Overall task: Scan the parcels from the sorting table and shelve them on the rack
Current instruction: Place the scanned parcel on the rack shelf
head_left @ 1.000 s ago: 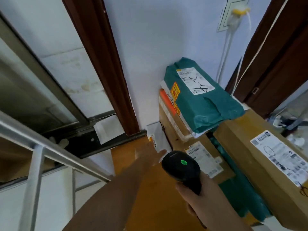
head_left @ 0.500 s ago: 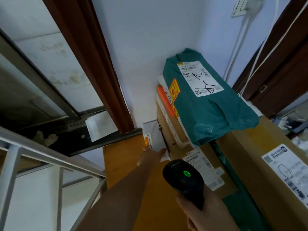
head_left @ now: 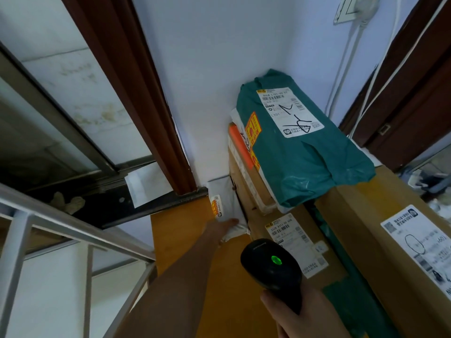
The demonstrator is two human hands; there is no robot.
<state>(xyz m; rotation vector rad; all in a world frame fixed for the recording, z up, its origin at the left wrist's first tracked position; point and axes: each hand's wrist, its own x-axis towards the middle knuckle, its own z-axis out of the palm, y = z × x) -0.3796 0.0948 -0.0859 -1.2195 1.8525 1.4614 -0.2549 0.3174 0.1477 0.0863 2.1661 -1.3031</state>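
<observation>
The left hand (head_left: 220, 228) reaches forward with its fingers stretched out, the tips touching the near end of a small white plastic mailer pouch (head_left: 228, 211); whether the grip has closed on the pouch I cannot tell, since the fingers look mostly straight. The right hand (head_left: 302, 315) has its grip curled round the handle of a black handheld barcode scanner (head_left: 271, 264), whose top shows a lit green dot.

The white pouch stands on edge on the orange-brown wooden desk (head_left: 185, 230), wedged between the wall corner and a stack of brown cardboard boxes (head_left: 258, 191), just ahead of the left fingertips and to the left of the scanner. It carries a small yellow-and-red sticker, too small to read.

On top of the stack lies a dark green plastic parcel bag (head_left: 305, 152) with a white label reading "L101" and black pen scrawls. A lower box label reads roughly "3328 A313 00 008". A long brown cardboard box (head_left: 366, 228) at right bears another white label, illegible
</observation>
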